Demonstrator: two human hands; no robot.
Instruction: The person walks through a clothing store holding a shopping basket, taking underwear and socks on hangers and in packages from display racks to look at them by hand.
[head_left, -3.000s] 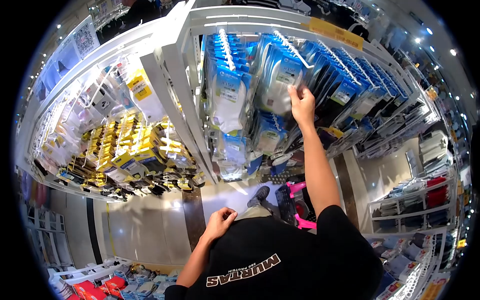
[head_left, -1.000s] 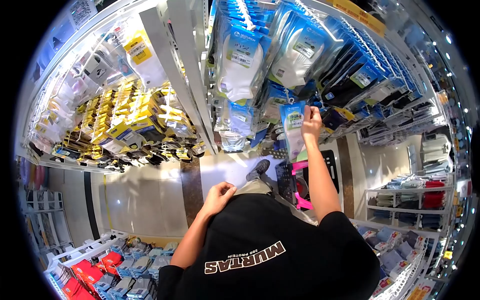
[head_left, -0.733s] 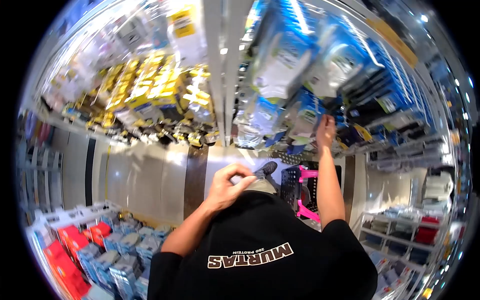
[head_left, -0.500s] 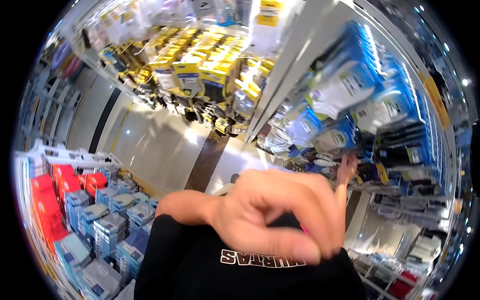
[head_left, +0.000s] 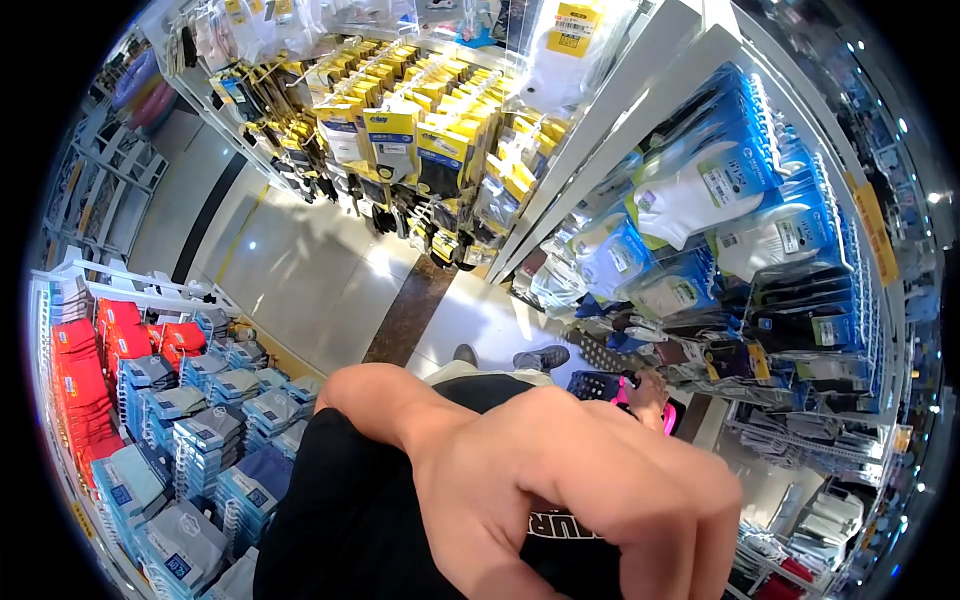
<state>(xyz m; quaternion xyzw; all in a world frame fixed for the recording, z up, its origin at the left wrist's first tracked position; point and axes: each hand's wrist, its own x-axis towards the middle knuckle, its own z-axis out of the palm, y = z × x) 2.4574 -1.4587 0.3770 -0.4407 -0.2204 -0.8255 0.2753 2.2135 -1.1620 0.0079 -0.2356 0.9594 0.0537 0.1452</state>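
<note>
Large and close to the camera, my left hand (head_left: 590,480) arches over the front of my black shirt (head_left: 340,500). Its fingers are bent, with a gap between thumb and fingers where shirt lettering shows. Nothing is visible in it, though the fingertips run out of frame. Lower and farther off, my right hand (head_left: 649,392) is closed at a black grip on a dark, perforated shopping basket (head_left: 590,384) with pink parts. My left hand partly covers this basket. Packaged white socks (head_left: 700,195) on blue cards hang above my right hand.
Yellow-carded packs (head_left: 390,135) fill the rack ahead. A white upright panel (head_left: 610,135) divides it from the sock rack. To the left, a low display holds grey-blue packs (head_left: 210,430) and red packs (head_left: 85,385). My shoes (head_left: 540,358) stand on the tiled floor (head_left: 300,290).
My right hand has come down from beside the hanging socks to the basket. My left hand has moved down and right, its thumb and fingers spreading. The basket now shows more.
</note>
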